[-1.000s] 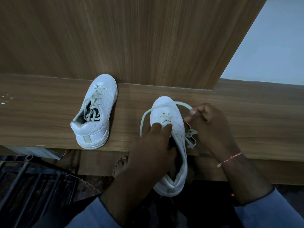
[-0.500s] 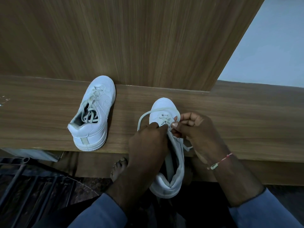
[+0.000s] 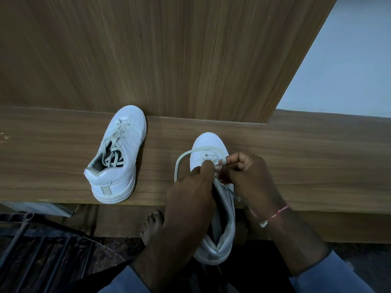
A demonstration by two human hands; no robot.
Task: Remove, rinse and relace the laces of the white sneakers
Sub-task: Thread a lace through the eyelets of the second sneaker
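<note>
The right hand (image 3: 249, 176) has come back from its outward pull and now sits against the left hand (image 3: 190, 193) over the lowest eyelets of the near sneaker (image 3: 208, 142), which lies toe-away on the wooden ledge (image 3: 306, 166), heel overhanging the edge. The right fingers are closed in a pinch on the lace (image 3: 183, 155). The left fingers are curled, gripping the upper. A slack loop trails left of the toe — one pull-through looks finished. Whether this is unlacing or relacing cannot be told. The second sneaker (image 3: 124, 149) stands laced, well apart.

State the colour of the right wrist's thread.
Red, with a pale knot: the thread, head view.
</note>
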